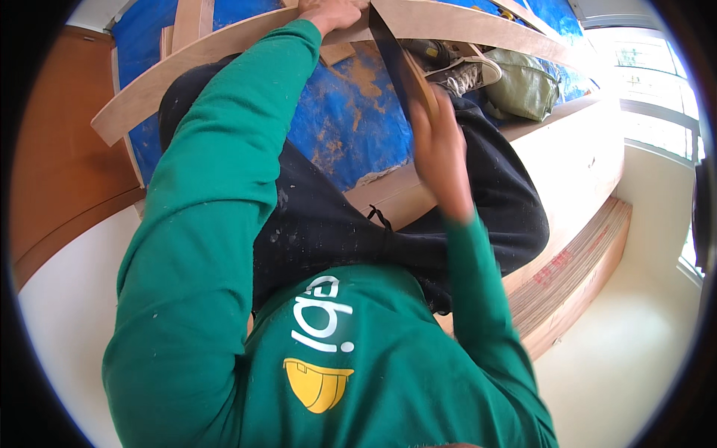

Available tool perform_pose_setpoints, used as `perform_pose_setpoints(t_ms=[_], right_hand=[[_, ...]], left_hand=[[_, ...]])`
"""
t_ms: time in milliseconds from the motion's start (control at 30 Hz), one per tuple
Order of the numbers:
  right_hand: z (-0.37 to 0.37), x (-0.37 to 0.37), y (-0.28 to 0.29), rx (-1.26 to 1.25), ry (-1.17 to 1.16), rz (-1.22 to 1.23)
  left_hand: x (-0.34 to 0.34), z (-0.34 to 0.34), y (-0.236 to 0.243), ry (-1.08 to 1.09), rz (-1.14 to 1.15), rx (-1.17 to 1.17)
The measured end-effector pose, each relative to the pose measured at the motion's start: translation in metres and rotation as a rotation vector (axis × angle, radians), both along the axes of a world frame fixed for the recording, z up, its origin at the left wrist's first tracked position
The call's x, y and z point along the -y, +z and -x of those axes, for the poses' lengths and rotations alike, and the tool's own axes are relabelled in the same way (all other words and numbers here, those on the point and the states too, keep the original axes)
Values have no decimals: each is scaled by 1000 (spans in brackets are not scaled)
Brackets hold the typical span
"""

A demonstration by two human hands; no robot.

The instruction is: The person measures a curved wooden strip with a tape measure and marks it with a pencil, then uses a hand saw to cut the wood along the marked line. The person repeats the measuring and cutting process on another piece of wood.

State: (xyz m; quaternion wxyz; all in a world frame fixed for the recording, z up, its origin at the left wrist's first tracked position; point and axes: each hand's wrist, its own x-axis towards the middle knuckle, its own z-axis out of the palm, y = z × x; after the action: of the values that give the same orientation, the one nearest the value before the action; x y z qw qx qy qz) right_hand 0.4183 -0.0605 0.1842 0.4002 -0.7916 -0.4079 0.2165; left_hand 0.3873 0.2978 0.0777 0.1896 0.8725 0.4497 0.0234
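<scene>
Fingers of the right hand (442,145), slightly blurred, close around the handle end of a handsaw (390,61), its dark blade reaching up and away from the body to meet a long, pale wooden board (202,61). The grip, with thumb side up and wrist roughly behind the blade, seems chosen to keep hand and saw in one line. The left hand (332,13) lies on the board just left of the blade, probably to steady the wood close to where the steel meets it; its fingertips run to the picture's upper edge, so whether they curl around or press flat cannot be told. How deep the blade sits is also unclear.

The board spans the upper view, passing over the left knee of the dark trousers (314,213), which may serve as a prop. Below lies a blue sheet (340,145) strewn with tan dust (364,78), apparently spread to protect the floor. Beyond the right hand, a laced shoe (461,75) stands beside an olive bag (523,88). Farther right, a stack of wooden sheets (571,265) lies along the pale wall (653,201).
</scene>
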Motion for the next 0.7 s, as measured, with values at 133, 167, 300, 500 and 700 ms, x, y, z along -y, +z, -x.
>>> perform_pose_setpoints(t_ms=[133,167,300,500,700], right_hand=[[54,142,79,69,-49,76],[51,144,73,41,-66,127],[10,32,-1,79,-33,10],[-31,-90,-60,133,-2,-76],[38,131,68,72,-52,129]], left_hand=[[-12,-7,1,-32,136,-97],[-16,-5,0,-67,125,-105],[-23,-6,-8,-121,80,-104],[-20,-4,-28,-109,10,-90],[-36,-8,-21,-168,95,-112]])
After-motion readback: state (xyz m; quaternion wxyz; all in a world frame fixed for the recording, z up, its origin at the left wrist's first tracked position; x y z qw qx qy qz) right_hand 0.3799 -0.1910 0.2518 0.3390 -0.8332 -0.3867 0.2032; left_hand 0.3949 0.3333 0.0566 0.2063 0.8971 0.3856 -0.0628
